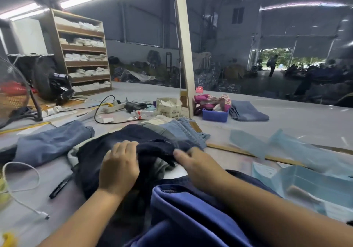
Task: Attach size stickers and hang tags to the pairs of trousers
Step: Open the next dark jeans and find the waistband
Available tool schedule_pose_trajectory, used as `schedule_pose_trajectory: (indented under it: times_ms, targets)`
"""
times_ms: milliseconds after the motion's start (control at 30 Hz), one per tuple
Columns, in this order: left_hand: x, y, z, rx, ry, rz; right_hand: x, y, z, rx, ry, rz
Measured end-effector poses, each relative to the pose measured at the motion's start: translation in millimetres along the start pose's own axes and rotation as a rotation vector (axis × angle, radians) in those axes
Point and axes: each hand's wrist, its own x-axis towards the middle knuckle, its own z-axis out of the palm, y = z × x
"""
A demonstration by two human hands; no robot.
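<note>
The dark navy trousers lie bunched on the tabletop straight ahead, their length running roughly from the person outward. The left hand rests on top with fingers curled into a fold; the right hand pinches the cloth's right edge. Both hands are equally near, and no sticker or tag is visible in either.

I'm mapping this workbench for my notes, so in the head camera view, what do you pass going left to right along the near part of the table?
White cable → black pen → left hand on the dark trousers → right hand → blue plastic bags.
</note>
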Motion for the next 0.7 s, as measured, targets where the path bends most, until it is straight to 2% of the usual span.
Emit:
schedule_pose_trajectory:
  times_ms: [100,267,333,400,433,500,533,600,700]
  targets:
    - [9,36,-57,-0.108,0.084,0.158,-21,-14,-32,0.417,0.107,0.255]
    - [35,105,-157,-0.252,0.260,0.255,-85,-36,-92,0.435,0.483,0.185]
    - [45,139,-199,-0.328,0.358,0.277,-121,-46,-127,0.624,0.566,0.240]
    - [47,175,-240,-0.421,0.439,0.315,-164,-48,-165,0.956,0.522,0.209]
    - [44,195,-259,-0.464,0.468,0.350,-190,-47,-183,1.089,0.433,0.168]
    - [34,234,-290,-0.547,0.494,0.439,-246,-38,-211,1.175,0.214,0.095]
    - [27,252,-300,-0.583,0.483,0.491,-272,-28,-220,1.192,0.158,0.060]
    - [9,281,-311,-0.639,0.404,0.602,-319,-6,-230,1.209,0.198,0.000]
    - [-27,308,-302,-0.667,0.237,0.765,-380,25,-236,1.174,0.455,-0.006]
